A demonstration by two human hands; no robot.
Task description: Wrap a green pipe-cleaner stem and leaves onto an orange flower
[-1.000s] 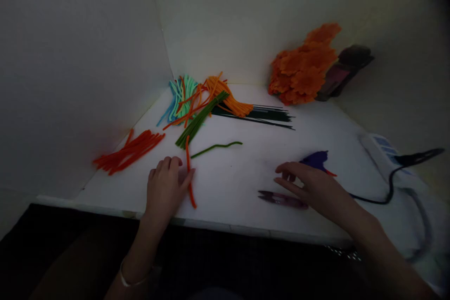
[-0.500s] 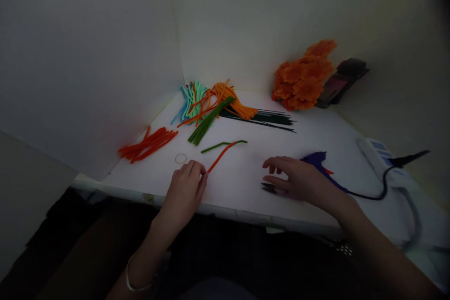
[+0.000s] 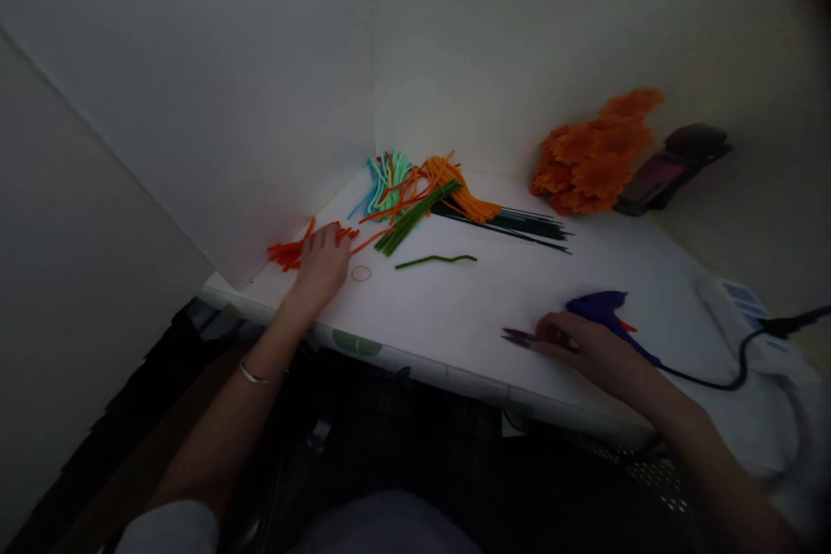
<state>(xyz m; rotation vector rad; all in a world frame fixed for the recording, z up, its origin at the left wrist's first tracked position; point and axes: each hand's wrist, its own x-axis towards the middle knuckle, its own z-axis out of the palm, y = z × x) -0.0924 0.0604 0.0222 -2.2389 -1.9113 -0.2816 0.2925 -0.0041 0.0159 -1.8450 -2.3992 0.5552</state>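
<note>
On the left, my left hand (image 3: 325,260) is over a pile of red pipe cleaners (image 3: 284,255), fingers bent down. One red pipe cleaner (image 3: 372,241) sticks out from it to the right; its near end is hidden by the fingers. My right hand (image 3: 571,339) rests on the tabletop with curled fingers around the handle of what look like scissors (image 3: 518,337), whose short dark points face left. A lone green pipe cleaner (image 3: 436,260), slightly bent, lies between the hands. Close to my left hand is a thin rubber band (image 3: 361,273).
Behind lie bundles of green (image 3: 415,219), orange (image 3: 464,190) and mint pipe cleaners (image 3: 393,182), plus dark stem wires (image 3: 532,228). Orange flowers (image 3: 588,157) stand back right. A blue glue gun (image 3: 601,309), its cord and a power strip (image 3: 746,312) are at right. Walls enclose the white table (image 3: 454,303).
My left hand has moved left to the red pile with the red pipe cleaner, off the green one. My right hand has closed on the scissors. The view has shifted left.
</note>
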